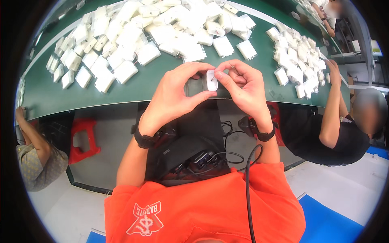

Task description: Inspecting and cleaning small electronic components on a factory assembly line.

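Holding a small white case up over the near edge of the green table, right in front of the tummy. Gripping it with the left hand, thumb at the bottom and first finger at the top, bent round like a letter C. Touching it from the other side with the right hand, thumb tip beside a dark spot on the white. Can't tell if also pinching it with the other right fingers. Both hands close together, just one little case between

Farther off on the table, in front and to the left: a big messy heap of white cases. Over to the right: a smaller heap, with another person's hand close by. Wearing an orange top and a black band round each wrist. Down the front of the top: a black cable. Low on the left: a red stool
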The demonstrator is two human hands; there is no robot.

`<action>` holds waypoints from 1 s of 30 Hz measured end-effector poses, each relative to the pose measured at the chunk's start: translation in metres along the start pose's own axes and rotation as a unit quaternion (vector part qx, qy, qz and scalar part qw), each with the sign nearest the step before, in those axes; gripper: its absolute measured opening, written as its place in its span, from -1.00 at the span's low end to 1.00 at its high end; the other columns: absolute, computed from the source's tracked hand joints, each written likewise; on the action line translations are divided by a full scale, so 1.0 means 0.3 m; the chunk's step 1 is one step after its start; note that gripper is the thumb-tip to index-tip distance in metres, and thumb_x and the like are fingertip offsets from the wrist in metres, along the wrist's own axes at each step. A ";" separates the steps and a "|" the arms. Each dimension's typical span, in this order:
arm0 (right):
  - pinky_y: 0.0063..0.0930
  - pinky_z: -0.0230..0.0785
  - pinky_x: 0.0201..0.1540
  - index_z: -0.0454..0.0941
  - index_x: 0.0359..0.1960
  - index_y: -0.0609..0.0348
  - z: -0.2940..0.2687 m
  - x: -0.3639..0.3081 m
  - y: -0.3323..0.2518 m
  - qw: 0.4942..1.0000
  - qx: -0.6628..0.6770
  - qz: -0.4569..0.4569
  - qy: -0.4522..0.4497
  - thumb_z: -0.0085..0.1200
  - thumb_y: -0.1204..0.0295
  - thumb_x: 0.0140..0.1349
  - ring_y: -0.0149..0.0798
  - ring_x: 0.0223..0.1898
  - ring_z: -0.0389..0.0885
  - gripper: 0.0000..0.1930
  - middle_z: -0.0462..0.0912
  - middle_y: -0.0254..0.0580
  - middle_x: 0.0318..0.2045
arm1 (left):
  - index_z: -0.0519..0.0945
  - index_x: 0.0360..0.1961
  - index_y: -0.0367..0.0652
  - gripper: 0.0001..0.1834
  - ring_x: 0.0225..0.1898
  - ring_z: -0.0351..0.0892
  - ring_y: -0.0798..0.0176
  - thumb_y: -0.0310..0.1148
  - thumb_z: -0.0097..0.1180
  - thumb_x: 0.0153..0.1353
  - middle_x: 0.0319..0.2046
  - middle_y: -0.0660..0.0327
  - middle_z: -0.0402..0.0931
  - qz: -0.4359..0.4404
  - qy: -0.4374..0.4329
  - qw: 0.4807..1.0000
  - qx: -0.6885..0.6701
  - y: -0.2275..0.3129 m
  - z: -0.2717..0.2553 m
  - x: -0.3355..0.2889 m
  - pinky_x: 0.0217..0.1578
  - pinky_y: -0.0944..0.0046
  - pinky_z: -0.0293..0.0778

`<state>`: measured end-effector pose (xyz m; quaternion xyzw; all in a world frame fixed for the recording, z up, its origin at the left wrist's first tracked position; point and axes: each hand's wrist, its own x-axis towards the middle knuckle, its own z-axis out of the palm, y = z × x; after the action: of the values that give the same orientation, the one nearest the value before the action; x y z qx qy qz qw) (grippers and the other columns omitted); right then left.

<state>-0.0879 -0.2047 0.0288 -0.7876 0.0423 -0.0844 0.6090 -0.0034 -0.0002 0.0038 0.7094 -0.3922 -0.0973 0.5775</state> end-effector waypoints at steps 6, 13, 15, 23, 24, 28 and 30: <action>-0.55 -0.05 -0.46 0.68 -0.11 0.27 0.013 -0.004 -0.022 0.999 -0.052 -0.013 -0.011 0.29 0.54 0.48 -0.64 -0.53 0.06 -0.93 0.21 -0.62 -0.62 | 0.69 0.19 -0.24 -0.43 -0.01 0.75 0.12 -0.45 0.58 0.13 0.03 0.12 0.77 0.008 -0.003 1.000 -0.010 0.001 -0.001 0.002 0.10 0.16 0.62; -0.48 -0.05 -0.47 0.63 -0.08 0.26 -0.010 0.001 -0.065 0.991 -0.130 0.012 -0.015 0.35 0.53 0.40 -0.59 -0.53 0.08 -0.84 0.22 -0.54 -0.62 | 0.71 0.20 -0.19 -0.43 -0.02 0.73 0.16 -0.46 0.58 0.13 0.11 0.17 0.77 0.019 0.008 0.999 -0.036 0.003 -0.003 -0.001 0.06 0.19 0.61; -0.48 -0.03 -0.44 0.60 -0.03 0.24 -0.023 0.004 -0.071 0.993 -0.116 -0.008 -0.019 0.38 0.51 0.38 -0.60 -0.48 0.11 -0.77 0.28 -0.54 -0.56 | 0.72 0.19 -0.17 -0.43 -0.04 0.72 0.17 -0.45 0.60 0.12 0.12 0.18 0.77 0.018 0.001 1.000 -0.022 0.000 -0.008 -0.002 0.04 0.20 0.60; -0.60 0.19 -0.29 0.62 -0.06 0.25 -0.056 -0.010 -0.061 0.999 -0.023 -0.016 0.021 0.19 0.45 0.57 -0.59 -0.38 0.30 -0.89 0.48 -0.46 -0.38 | 0.74 0.16 -0.16 -0.43 -0.09 0.73 0.20 -0.41 0.64 0.09 0.05 0.20 0.78 0.024 0.003 1.000 -0.011 -0.002 -0.006 -0.001 -0.02 0.23 0.61; -0.60 0.25 -0.25 0.65 -0.10 0.26 -0.063 -0.009 -0.061 0.998 -0.027 -0.053 0.015 0.15 0.45 0.60 -0.56 -0.37 0.35 -0.88 0.52 -0.43 -0.35 | 0.74 0.16 -0.16 -0.43 -0.09 0.73 0.20 -0.41 0.64 0.09 0.05 0.20 0.78 0.020 -0.001 1.000 -0.010 -0.002 -0.006 0.001 -0.02 0.23 0.61; -0.49 0.39 -0.15 0.80 -0.16 0.33 -0.054 0.019 -0.047 0.967 -0.089 -0.231 0.052 0.25 0.49 0.52 -0.38 -0.32 0.52 -0.86 0.68 -0.31 -0.28 | 0.73 0.13 -0.17 -0.45 -0.06 0.74 0.21 -0.42 0.64 0.09 0.05 0.21 0.78 0.009 -0.007 1.000 -0.003 0.003 -0.012 0.003 -0.01 0.23 0.61; -0.48 0.43 -0.13 0.82 -0.17 0.32 -0.049 0.011 -0.050 0.976 -0.072 -0.196 0.062 0.28 0.51 0.49 -0.35 -0.29 0.58 -0.88 0.73 -0.26 -0.27 | 0.73 0.13 -0.18 -0.46 -0.05 0.74 0.21 -0.42 0.63 0.09 0.05 0.21 0.78 0.003 -0.009 1.000 -0.001 0.004 -0.012 0.003 0.00 0.23 0.61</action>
<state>-0.0879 -0.2153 0.0473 -0.8156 -0.0692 -0.2475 0.5185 -0.0013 0.0017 0.0063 0.7065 -0.3996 -0.1028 0.5750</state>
